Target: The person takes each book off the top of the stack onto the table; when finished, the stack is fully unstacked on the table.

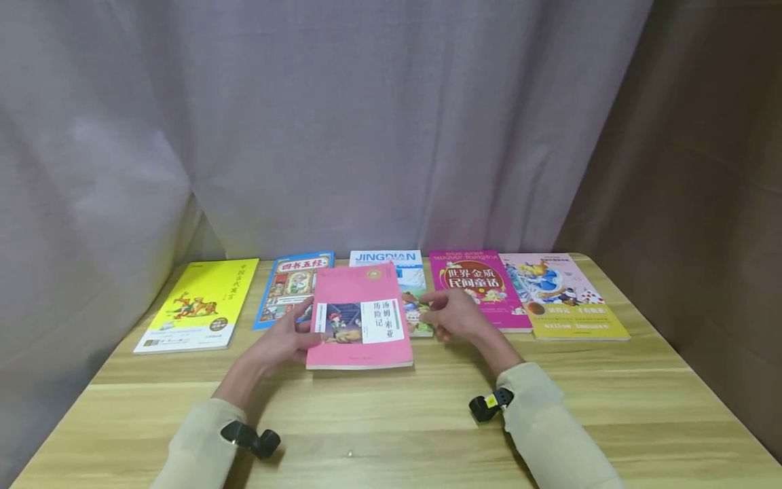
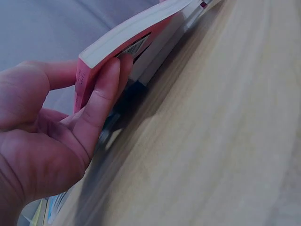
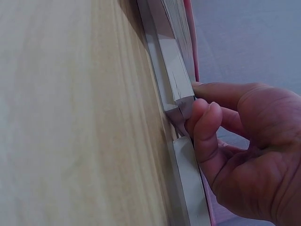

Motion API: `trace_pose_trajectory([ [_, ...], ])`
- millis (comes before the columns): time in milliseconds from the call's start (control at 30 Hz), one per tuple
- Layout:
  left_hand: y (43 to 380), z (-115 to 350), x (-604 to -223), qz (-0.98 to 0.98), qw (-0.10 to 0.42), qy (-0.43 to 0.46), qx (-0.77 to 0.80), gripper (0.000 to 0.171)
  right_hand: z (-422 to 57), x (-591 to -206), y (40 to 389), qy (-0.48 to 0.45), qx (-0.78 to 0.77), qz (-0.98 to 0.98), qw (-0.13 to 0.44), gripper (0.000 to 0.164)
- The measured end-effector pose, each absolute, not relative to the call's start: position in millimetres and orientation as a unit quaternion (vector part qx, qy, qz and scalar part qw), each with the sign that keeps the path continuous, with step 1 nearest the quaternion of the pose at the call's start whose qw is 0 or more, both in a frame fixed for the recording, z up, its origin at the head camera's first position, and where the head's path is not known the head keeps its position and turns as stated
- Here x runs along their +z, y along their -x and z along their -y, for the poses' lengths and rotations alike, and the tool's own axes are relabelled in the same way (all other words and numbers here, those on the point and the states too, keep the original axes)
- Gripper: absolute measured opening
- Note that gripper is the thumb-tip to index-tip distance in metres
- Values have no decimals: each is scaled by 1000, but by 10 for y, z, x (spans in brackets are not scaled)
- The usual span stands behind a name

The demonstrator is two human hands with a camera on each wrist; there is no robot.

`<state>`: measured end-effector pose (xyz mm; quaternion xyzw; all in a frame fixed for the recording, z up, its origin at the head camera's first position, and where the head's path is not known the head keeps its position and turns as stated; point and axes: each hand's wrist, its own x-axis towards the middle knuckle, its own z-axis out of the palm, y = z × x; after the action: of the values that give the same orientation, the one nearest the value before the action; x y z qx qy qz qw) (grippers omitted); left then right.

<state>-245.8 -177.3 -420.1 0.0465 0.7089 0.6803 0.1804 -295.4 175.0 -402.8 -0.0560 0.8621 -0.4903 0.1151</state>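
Observation:
My left hand (image 1: 284, 343) grips a pink paperback (image 1: 360, 285) by its left edge, thumb on the front cover and fingers beneath. In the left wrist view the pink book (image 2: 113, 44) stands tilted over the table, a barcode showing on its underside. Partly covered by it is a white-and-blue book (image 1: 386, 258) titled JINGDIAN. Over that book's right edge is my right hand (image 1: 455, 312), thumb and forefinger apart, tips a little right of the pink book. The right wrist view has this hand's fingertips (image 3: 201, 106) right at the white page corners of the stacked books.
A yellow book (image 1: 201, 302) lies far left, and a blue-bordered book (image 1: 287, 278) beside the pink one. On the right are a magenta book (image 1: 513, 312) and a pink-and-yellow book (image 1: 574, 319). The wooden table (image 1: 397, 421) ends at a grey curtain (image 1: 318, 136).

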Motion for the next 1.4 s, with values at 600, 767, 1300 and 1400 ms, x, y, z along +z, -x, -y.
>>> trace_pose_trajectory([
  [600,2153,1946,-4033,-658,175,-86,727,95,-1718,-4088,2961,59,-476,-870,112,50],
  [767,1994,2213,-3854,-687,154,-98,703,97,-1708,-4088,2960,74,-481,-866,114,50],
  [1300,1089,3624,-3578,-638,80,-199,740,94,-1695,-4011,2970,78,-468,-874,107,49],
  [1400,898,3900,-3656,-635,79,-189,745,95,-1695,-4003,2971,76,-467,-874,106,50],
])
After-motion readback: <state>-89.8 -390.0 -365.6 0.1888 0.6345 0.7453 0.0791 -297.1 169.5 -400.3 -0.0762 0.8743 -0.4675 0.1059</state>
